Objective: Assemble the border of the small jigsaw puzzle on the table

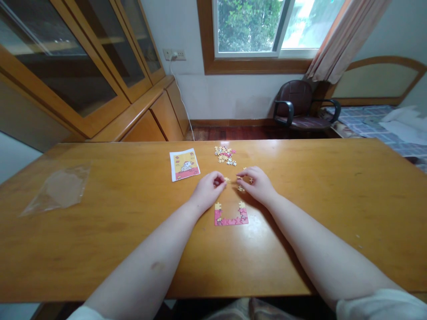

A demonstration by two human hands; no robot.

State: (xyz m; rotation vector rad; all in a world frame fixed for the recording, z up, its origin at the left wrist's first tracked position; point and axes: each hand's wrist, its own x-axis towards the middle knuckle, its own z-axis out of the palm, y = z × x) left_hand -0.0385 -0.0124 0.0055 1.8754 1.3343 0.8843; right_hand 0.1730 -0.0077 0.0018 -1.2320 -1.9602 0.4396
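Note:
Between thumb and fingers, my left hand point(209, 189) pinches a yellow puzzle piece point(227, 179). Opposite it, my right hand point(258, 183) has its thumb and fingertips around another small yellow piece point(238, 178). Several loose pieces point(240, 189) lie under and beside the right hand, partly hidden by it. Closer to me sits a joined U-shaped puzzle border point(231, 221), pink along the bottom with yellow at the tops of both sides. Beyond my hands is a pile of loose puzzle pieces point(225, 154). The picture card point(185, 165), showing a white cartoon animal, lies left of the pile.
A clear plastic bag point(60, 186) lies on the left of the wooden table point(316, 178). Glass-fronted cabinets point(100, 58) stand at the left. Past the table are an office chair point(296, 104), a window and a bed point(367, 122).

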